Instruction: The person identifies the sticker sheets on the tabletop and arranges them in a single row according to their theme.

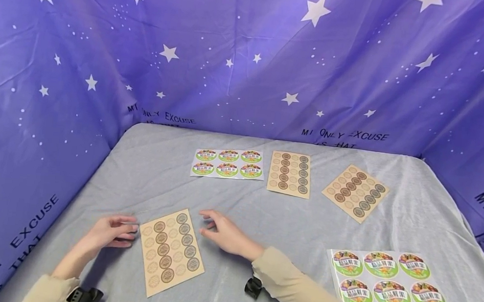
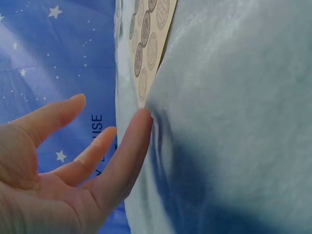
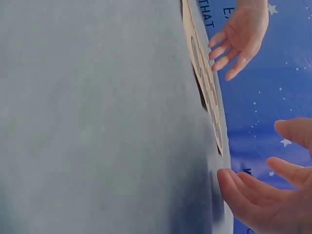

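- The nearest tan sticker sheet [image 1: 173, 254] is lying on the table [image 1: 301, 221] between both hands, its long axis pointing away, far end leaning left.
- The left hand [image 1: 111, 233] is sitting slightly closer than the right hand [image 1: 226, 235].
- Each grip is hanging loosely spread, holding nothing.
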Available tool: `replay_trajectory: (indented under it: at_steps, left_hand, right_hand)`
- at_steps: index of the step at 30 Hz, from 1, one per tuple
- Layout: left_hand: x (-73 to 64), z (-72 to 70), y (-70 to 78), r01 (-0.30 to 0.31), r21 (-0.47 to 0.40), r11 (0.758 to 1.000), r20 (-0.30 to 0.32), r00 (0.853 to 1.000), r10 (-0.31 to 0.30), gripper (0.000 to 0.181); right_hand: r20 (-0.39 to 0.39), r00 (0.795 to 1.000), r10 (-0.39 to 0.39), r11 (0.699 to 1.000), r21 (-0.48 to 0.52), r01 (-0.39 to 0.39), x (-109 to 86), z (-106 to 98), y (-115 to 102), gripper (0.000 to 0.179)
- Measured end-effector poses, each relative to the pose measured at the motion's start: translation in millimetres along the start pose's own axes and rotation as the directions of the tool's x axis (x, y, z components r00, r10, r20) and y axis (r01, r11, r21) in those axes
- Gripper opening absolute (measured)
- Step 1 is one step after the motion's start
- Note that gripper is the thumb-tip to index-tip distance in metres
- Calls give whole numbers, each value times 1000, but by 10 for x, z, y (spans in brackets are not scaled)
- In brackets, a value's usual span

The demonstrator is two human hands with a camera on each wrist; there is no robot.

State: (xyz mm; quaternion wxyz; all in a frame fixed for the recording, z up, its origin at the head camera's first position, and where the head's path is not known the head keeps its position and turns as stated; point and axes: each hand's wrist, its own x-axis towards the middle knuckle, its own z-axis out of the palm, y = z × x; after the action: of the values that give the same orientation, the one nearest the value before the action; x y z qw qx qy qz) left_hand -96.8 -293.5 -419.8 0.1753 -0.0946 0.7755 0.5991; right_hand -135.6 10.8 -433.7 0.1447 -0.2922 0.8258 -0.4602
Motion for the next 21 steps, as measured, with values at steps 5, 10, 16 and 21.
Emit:
replay_trajectory:
  at_steps: [5, 10, 16, 21]
  left_hand:
    - [17, -12, -71, -1, -68, 998, 40, 999, 4, 52]
    - [32, 1, -125, 2, -113, 994, 39, 999, 2, 54]
    - [32, 45, -144, 40, -138, 990, 24, 999, -37, 58]
    - [-6, 159, -87, 59, -117, 991, -47, 997, -65, 59]
  right_hand:
    - [-7, 1000, 23, 999, 31, -23, 33, 57, 0, 43]
    - [-20, 999, 37, 998, 48, -36, 52, 96, -3, 41]
    - [-25, 998, 59, 994, 92, -56, 84, 160, 7, 41]
    - [-17, 993, 116, 983, 142, -113, 117, 224, 10, 42]
